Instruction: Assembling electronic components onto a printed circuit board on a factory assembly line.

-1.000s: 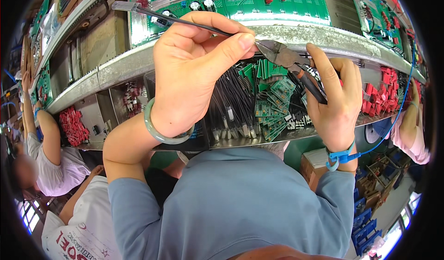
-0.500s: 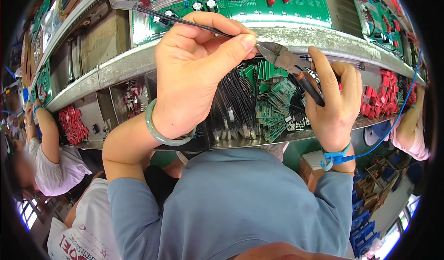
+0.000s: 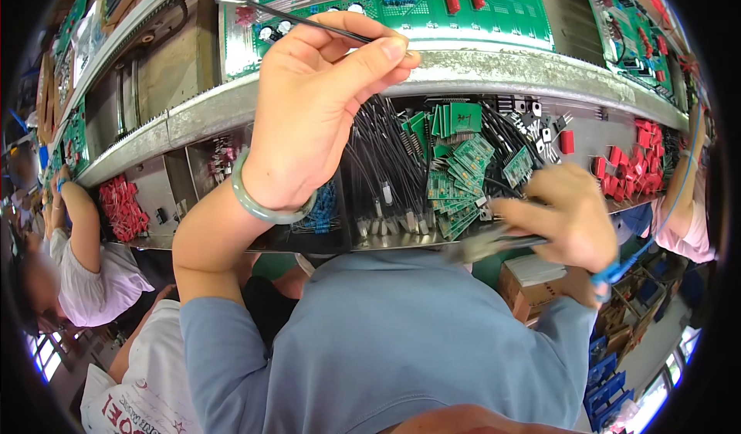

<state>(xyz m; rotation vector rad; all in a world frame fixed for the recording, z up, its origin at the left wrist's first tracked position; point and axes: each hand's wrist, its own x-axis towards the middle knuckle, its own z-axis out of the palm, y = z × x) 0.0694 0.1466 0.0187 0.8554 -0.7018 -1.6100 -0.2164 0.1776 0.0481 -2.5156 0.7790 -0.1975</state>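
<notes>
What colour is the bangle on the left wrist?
Pale green bangle, seen in the head view.

Left hand, jade bangle on wrist, pinches thin black rod at upper centre over green circuit board. Right hand, centre right, blurred, grips cutters beside tray of small green boards. Red components far right.

Metal conveyor rail runs across the top, parts bins below it. Cardboard boxes and blue crates on floor lower right. Daylight through windows lower left.
</notes>
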